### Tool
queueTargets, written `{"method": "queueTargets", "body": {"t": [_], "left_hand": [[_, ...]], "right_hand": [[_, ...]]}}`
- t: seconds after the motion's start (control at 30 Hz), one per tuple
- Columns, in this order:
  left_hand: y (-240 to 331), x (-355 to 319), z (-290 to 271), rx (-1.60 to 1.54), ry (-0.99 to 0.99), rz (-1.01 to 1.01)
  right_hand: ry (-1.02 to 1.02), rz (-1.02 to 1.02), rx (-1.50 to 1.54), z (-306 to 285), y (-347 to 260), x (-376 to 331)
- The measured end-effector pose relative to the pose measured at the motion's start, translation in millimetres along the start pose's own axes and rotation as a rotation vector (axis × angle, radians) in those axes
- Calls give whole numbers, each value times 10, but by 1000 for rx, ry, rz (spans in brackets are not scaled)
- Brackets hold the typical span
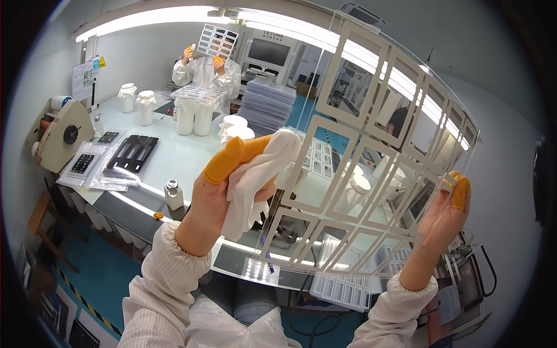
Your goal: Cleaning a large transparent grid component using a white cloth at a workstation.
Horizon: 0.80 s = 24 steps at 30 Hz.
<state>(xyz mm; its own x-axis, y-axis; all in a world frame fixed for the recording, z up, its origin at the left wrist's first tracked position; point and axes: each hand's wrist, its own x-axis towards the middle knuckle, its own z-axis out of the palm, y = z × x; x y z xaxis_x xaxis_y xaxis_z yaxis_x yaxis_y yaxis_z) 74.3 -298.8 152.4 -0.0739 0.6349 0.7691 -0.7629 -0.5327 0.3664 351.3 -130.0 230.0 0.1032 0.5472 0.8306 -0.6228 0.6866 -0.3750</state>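
My left hand (210, 200), with orange finger cots on its fingers, closes around a crumpled white cloth (252, 188). The cloth is near the left edge of a large clear sheet (358, 134) printed with rows of pale grey rectangular frames. I hold that sheet up, tilted, in front of me. My right hand (444, 214), also in orange finger cots, pinches its right edge. Whether the cloth touches the sheet, I cannot tell. Through the sheet's clear windows show white jars (360, 184) and framed parts on the table.
On the white table (174, 156) are cloth-topped white jars (146, 107), a small metal bottle (173, 194), a black slotted panel (132, 153) and a tape dispenser (71, 133). Beyond rises a stack of clear trays (266, 107). Across the table, a co-worker (203, 75) holds up a similar sheet.
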Motion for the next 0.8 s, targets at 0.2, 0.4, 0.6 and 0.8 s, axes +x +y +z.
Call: {"method": "queueTargets", "body": {"t": [0.2,0.4,0.6,0.8], "left_hand": [[-31,-88,-105,355,181,45],[-71,-97,-118,171,77,-59],[-141,-40,110,207,57,-55],[-107,-79,155,282,247,-12]], "right_hand": [[13,12,-9,-43,0,-78],[-31,49,-19,-140,11,-11],[77,94,-93,-132,41,-46],[26,93,-44,-182,72,-69]]}}
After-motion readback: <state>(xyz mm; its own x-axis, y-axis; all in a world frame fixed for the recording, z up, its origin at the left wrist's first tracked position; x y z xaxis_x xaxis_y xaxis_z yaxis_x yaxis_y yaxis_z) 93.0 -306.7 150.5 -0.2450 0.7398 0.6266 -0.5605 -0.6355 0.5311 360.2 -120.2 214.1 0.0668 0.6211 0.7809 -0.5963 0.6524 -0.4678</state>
